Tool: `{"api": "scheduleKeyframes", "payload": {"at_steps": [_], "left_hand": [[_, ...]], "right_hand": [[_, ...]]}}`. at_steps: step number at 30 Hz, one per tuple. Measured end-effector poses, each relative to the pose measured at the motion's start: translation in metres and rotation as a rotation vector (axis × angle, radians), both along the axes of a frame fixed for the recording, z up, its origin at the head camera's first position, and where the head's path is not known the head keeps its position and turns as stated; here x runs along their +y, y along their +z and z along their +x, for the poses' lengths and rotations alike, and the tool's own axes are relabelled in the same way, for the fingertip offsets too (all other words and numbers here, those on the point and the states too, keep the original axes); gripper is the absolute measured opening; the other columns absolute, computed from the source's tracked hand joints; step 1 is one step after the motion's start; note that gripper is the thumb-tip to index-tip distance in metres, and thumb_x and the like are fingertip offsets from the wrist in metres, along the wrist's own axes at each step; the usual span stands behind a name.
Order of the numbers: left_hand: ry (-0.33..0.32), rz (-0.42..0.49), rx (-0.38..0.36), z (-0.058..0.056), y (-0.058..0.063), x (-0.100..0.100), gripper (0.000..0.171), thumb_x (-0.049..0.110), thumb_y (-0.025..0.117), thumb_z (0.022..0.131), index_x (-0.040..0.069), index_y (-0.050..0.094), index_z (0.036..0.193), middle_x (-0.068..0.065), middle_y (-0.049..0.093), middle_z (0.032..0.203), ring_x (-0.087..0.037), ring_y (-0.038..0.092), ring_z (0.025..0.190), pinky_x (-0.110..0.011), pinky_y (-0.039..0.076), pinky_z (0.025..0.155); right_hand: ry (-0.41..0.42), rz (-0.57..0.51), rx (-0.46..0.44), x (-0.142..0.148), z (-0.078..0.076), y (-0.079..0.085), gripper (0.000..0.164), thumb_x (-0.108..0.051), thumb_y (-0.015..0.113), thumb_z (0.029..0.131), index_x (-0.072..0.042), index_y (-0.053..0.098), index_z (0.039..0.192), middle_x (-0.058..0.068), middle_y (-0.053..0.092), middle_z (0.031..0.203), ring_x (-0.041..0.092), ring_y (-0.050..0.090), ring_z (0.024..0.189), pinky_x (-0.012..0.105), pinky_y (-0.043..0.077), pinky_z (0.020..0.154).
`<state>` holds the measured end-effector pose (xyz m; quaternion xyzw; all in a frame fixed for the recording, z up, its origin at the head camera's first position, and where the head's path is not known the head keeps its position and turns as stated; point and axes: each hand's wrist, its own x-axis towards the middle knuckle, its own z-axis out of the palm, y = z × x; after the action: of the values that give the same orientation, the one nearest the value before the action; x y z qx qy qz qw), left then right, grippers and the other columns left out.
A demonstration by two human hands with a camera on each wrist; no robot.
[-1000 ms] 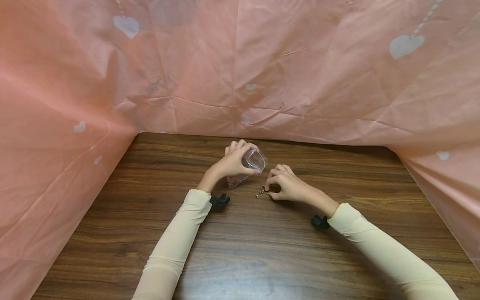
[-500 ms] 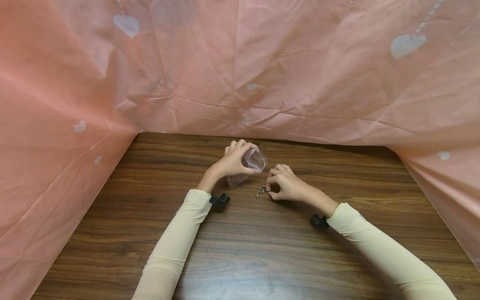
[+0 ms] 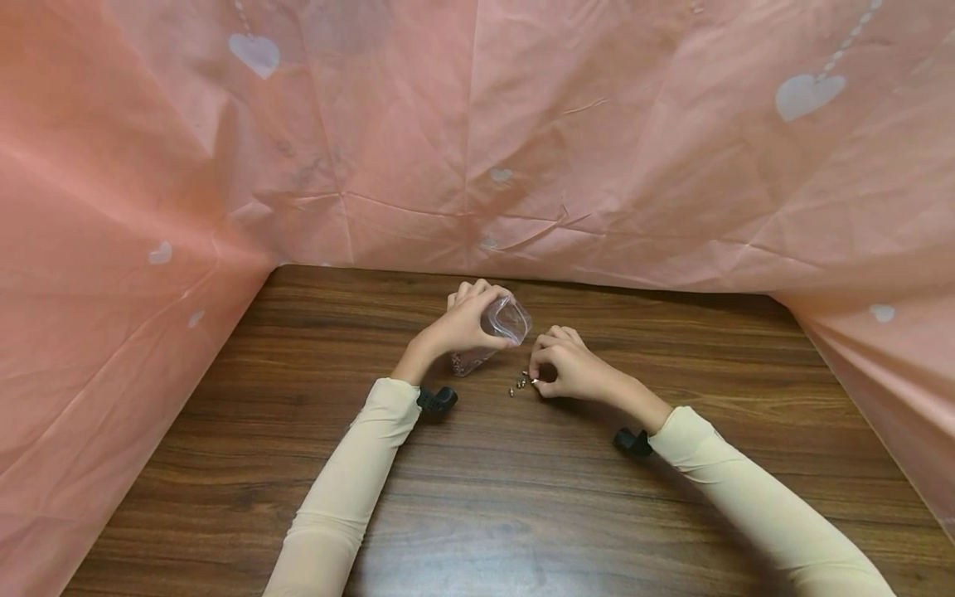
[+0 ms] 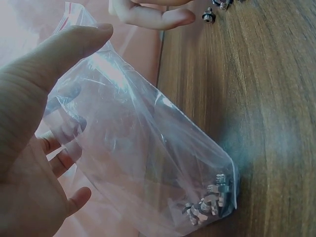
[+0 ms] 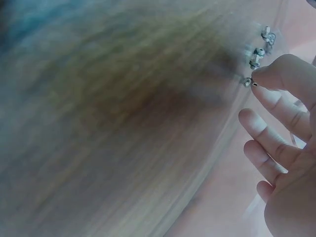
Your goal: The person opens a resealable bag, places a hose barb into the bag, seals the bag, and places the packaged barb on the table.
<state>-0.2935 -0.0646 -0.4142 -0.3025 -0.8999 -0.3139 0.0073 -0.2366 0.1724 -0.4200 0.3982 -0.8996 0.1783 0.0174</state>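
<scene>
My left hand (image 3: 466,322) grips a clear zip bag (image 4: 123,143) near its top, thumb on the near side, the other fingers behind the plastic. The bag's mouth gapes toward the right. Several small metal threaded fittings (image 4: 210,200) lie in its bottom corner. Just right of the bag, my right hand (image 3: 570,369) pinches one small metal fitting (image 5: 254,83) between thumb and index finger, low over the table; the fingertips partly hide it. Its other fingers are loosely bent. Several loose fittings (image 3: 520,384) lie beside those fingertips on the wood.
The brown wood-grain table (image 3: 477,473) spreads around both hands. A pink cloth (image 3: 418,166) with pale hearts rises at the back and both sides. Black wrist cameras are strapped on the left wrist (image 3: 438,400) and the right wrist (image 3: 632,442).
A shiny fitting shows more plainly at my right fingertips, which have shifted very slightly. My left hand and the bag have stayed in place.
</scene>
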Motion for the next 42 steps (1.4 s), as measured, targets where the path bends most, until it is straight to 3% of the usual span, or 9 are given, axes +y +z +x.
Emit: {"api": "scheduleKeyframes", "payload": {"at_steps": [19,26,42], "left_hand": [[0.010,0.003,0.002,0.003,-0.001,-0.001,0.068,0.036,0.091,0.075,0.023,0.056,0.132,-0.005,0.054,0.126,-0.028,0.040,0.118,-0.050,0.030,0.102],[0.007,0.008,0.007,0.002,-0.002,-0.001,0.068,0.035,0.091,0.074,0.023,0.056,0.131,-0.005,0.053,0.126,-0.029,0.039,0.118,-0.050,0.030,0.101],[-0.007,0.014,-0.008,0.001,0.001,0.000,0.068,0.034,0.091,0.075,0.023,0.056,0.132,-0.005,0.053,0.126,-0.029,0.039,0.118,-0.051,0.028,0.103]], "right_hand": [[-0.064,-0.130,-0.044,0.000,-0.009,0.013,0.013,-0.009,0.081,0.077,-0.015,0.071,0.080,0.003,0.067,0.095,0.022,0.047,0.094,0.059,0.028,0.103],[-0.093,-0.191,-0.052,0.002,-0.014,0.025,0.012,-0.007,0.081,0.079,-0.014,0.071,0.081,0.005,0.068,0.100,0.024,0.046,0.098,0.057,0.027,0.100],[-0.125,-0.261,0.013,0.004,-0.022,0.043,0.012,-0.007,0.080,0.079,-0.013,0.071,0.083,0.008,0.068,0.101,0.028,0.047,0.103,0.058,0.025,0.103]]}}
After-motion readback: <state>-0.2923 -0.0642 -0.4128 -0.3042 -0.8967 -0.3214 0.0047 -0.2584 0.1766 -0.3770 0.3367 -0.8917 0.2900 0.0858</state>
